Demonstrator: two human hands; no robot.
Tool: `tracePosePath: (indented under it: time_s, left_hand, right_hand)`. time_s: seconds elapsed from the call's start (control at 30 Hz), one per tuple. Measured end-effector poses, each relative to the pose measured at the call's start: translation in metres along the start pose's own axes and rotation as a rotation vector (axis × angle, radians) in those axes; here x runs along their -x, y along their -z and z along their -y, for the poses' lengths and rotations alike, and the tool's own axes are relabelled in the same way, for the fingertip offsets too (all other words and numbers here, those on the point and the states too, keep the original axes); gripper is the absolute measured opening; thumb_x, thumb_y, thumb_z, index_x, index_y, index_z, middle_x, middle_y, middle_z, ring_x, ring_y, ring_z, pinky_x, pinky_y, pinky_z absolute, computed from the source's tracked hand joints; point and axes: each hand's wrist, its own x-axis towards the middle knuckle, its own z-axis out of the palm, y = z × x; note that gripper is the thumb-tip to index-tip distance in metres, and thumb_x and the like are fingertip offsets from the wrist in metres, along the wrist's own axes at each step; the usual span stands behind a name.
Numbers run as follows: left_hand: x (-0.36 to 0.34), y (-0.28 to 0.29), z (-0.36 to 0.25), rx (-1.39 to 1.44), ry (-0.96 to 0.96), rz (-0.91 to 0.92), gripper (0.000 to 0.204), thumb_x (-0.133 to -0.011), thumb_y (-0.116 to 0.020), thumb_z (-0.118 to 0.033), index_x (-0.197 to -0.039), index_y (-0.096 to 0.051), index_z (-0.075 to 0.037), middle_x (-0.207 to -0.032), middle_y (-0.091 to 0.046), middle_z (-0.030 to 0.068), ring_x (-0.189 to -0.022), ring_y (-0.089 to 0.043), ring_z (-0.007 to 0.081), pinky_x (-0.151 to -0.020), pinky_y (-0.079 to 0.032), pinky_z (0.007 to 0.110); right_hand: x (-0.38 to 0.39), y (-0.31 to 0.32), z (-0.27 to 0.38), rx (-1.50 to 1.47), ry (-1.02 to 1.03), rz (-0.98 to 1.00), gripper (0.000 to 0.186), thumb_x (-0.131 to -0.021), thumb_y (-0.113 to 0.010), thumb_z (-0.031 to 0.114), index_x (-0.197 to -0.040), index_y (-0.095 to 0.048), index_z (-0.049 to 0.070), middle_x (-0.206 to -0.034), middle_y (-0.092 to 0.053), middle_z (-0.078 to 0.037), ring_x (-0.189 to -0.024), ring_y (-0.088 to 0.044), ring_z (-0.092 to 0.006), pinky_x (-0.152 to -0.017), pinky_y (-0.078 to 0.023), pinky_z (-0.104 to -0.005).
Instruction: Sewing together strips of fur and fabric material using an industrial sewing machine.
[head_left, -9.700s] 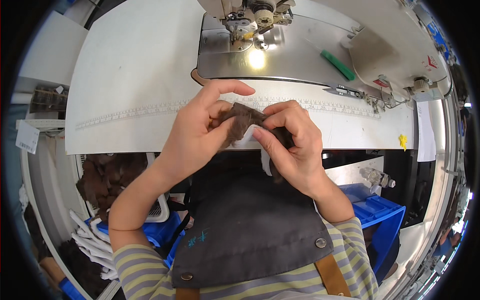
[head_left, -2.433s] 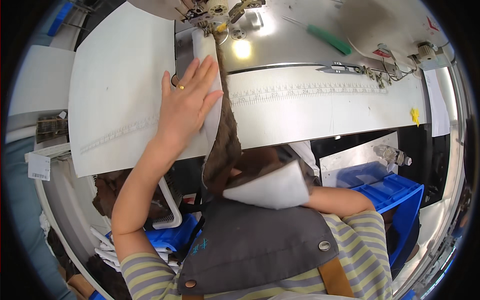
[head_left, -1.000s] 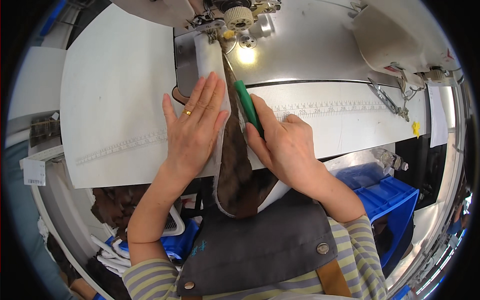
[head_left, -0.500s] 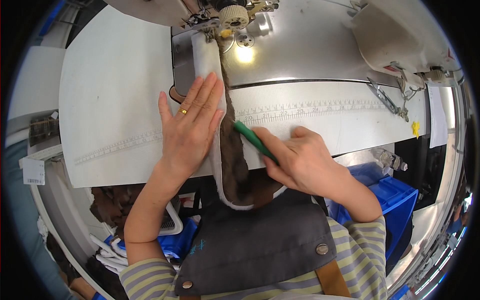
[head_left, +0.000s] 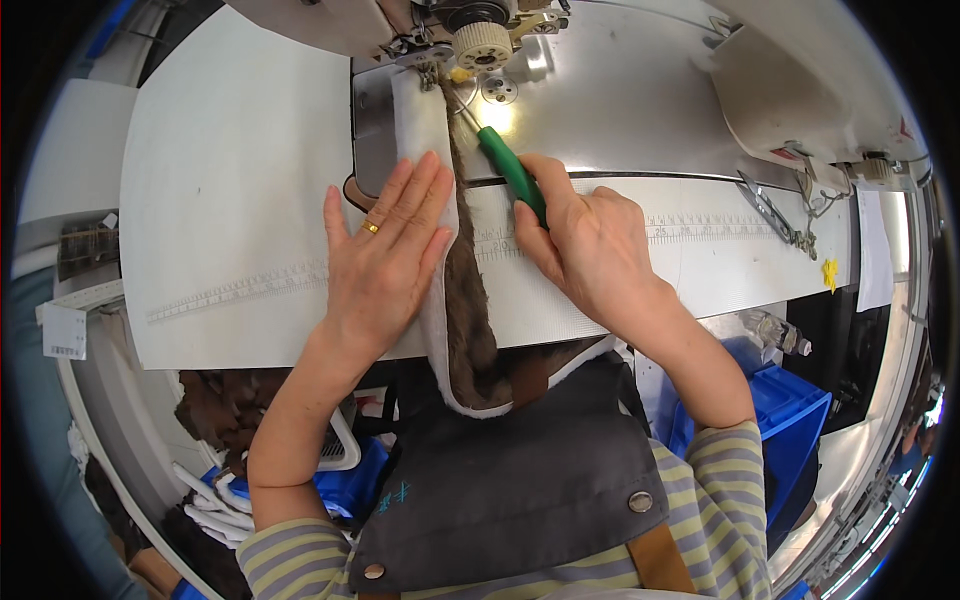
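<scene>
Flat on a white fabric strip [head_left: 421, 122], my left hand [head_left: 385, 245] has its fingers stretched out and holds nothing. Brown fur [head_left: 468, 300] shows along the strip's right edge, and the piece hangs over the table's front edge toward my apron. Its far end lies under the presser foot [head_left: 428, 77] of a sewing machine [head_left: 375, 22]. My right hand [head_left: 600, 235] is closed round the green handle of an awl [head_left: 508, 165]. The awl's thin metal shaft points at the fur edge close to the presser foot; its very tip is hard to make out.
The white table [head_left: 235, 170] bears printed ruler scales. Metal thread snips [head_left: 765, 205] lie at the right, beside a yellow scrap [head_left: 829, 274]. Below the table are a blue bin [head_left: 795, 410], a clear bottle [head_left: 780, 335] and brown pieces [head_left: 225, 410].
My right hand has moved away from me with the awl, from beside the middle of the fur edge up toward the presser foot. My left hand stays flat on the strip.
</scene>
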Motion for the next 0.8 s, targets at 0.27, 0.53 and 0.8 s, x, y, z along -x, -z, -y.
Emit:
tracePosePath:
  time_s: [0.27,0.53,0.8]
  left_hand:
    - [-0.001,0.000,0.000,-0.047,-0.016,-0.023,0.043,-0.087,-0.060,-0.019,-0.129,-0.053,-0.011,-0.138,-0.047,-0.0001,-0.127,-0.044,0.0140,-0.104,-0.020,0.056]
    - [-0.002,0.000,0.001,-0.040,-0.031,-0.033,0.044,-0.087,-0.060,-0.019,-0.130,-0.053,-0.011,-0.137,-0.048,0.0008,-0.127,-0.044,0.0143,-0.105,-0.020,0.054]
    - [-0.004,0.004,0.002,-0.037,-0.041,-0.043,0.043,-0.086,-0.061,-0.020,-0.128,-0.054,-0.011,-0.135,-0.050,0.0012,-0.124,-0.047,0.0140,-0.104,-0.022,0.052]
  right_hand:
    - [-0.003,-0.009,0.003,0.057,0.072,-0.034,0.033,-0.083,-0.060,0.013,-0.113,-0.053,0.003,-0.049,-0.050,-0.009,-0.042,-0.048,-0.0287,-0.049,-0.042,-0.0359]
    - [-0.001,-0.009,-0.004,0.058,0.149,-0.043,0.042,-0.081,-0.063,0.014,-0.120,-0.053,0.000,-0.052,-0.051,-0.007,-0.041,-0.045,-0.0247,-0.049,-0.038,-0.0315]
    - [0.025,0.008,-0.006,0.047,0.298,0.179,0.054,-0.075,-0.066,0.010,-0.126,-0.050,-0.001,-0.056,-0.053,-0.003,-0.044,-0.047,-0.0196,-0.048,-0.034,-0.0300]
